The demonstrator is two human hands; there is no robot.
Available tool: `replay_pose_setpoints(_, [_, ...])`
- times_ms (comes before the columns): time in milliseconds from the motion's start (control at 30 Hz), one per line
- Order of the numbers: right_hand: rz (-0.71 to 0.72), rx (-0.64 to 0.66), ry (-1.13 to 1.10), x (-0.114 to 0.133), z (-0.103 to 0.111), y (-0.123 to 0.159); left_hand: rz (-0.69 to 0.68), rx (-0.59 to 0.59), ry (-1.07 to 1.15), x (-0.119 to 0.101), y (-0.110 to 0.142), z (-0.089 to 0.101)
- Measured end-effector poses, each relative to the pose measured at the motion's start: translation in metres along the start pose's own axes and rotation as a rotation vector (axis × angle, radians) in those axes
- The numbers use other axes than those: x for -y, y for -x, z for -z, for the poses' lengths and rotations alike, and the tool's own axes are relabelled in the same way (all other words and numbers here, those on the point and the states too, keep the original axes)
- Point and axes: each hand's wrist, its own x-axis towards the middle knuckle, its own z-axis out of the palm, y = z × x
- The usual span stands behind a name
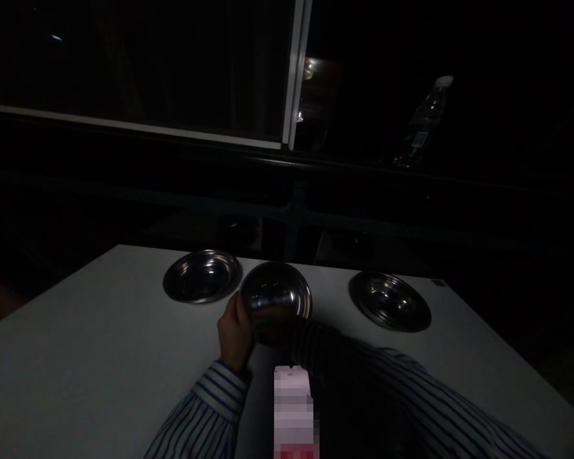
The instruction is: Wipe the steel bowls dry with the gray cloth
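Note:
A steel bowl (277,296) is held tilted, bottom side toward me, just above the white table (90,344). My left hand (234,331) grips its left rim, fingers curled round the edge. My right hand is hidden behind the bowl and my dark striped right sleeve (387,395), so its fingers do not show. A shallow steel plate (201,275) lies to the left of the bowl, touching or just behind it. Another steel plate (390,301) lies apart on the right.
The room is very dark. A pale window frame (294,76) stands beyond the table, with a plastic bottle (423,121) on a ledge at the right. A blurred pink and white patch (293,411) sits at the bottom centre.

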Motion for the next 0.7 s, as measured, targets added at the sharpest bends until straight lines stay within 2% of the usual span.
replay_pose_setpoints(67, [0.022,-0.085,-0.023,0.007,0.004,-0.015,0.005,0.037,0.046,0.003,-0.001,0.000])
replay_pose_setpoints(167, [0.068,-0.166,0.137,0.003,0.023,-0.038,0.018,0.057,0.091,0.006,-0.001,0.000])
replay_pose_setpoints(233, [0.092,-0.122,0.287,-0.007,0.038,-0.047,0.037,0.048,0.104,0.008,-0.002,0.000])
replay_pose_setpoints(333, [0.019,-0.060,0.383,-0.019,0.049,-0.050,0.079,0.068,0.108,0.010,-0.001,0.000])
replay_pose_setpoints(433, [-0.026,-0.041,0.376,-0.012,0.038,-0.048,0.101,0.100,0.110,0.012,-0.002,-0.001])
replay_pose_setpoints(600, [0.235,-0.018,0.213,0.013,0.007,-0.049,0.099,0.061,0.081,0.017,-0.006,0.002])
replay_pose_setpoints(633, [0.262,-0.014,0.239,0.014,0.007,-0.051,0.094,0.061,0.081,0.018,-0.007,0.002])
replay_pose_setpoints(700, [0.229,0.025,0.380,0.010,0.014,-0.056,0.094,0.076,0.095,0.020,-0.008,0.001])
